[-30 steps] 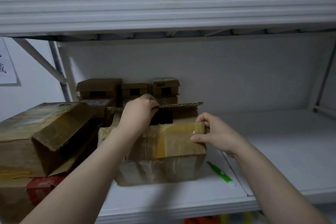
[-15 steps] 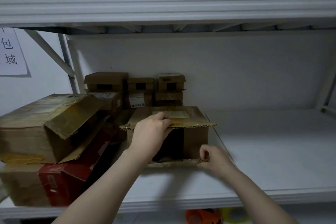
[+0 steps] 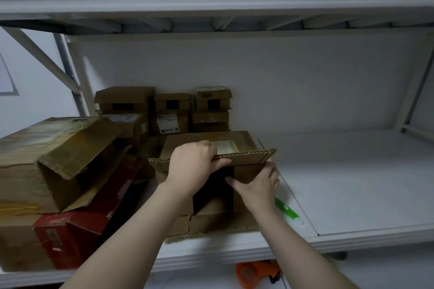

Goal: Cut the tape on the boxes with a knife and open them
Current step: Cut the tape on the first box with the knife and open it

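1. Box (image 3: 246, 141) sits mid-shelf (image 3: 352, 183); open end faces the camera; top flap held about level
2. Left hand (image 3: 195, 169): forearm comes up from lower left; fingers curled over the top flap's front edge, gripping it
3. Right hand (image 3: 259, 186): fingers straight, flat against the right side flap; thumb points left
4. Green knife (image 3: 287, 211) lies on the shelf just right of the box

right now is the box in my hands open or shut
Open: the left hand holds its top flap up and the dark inside of the box shows.
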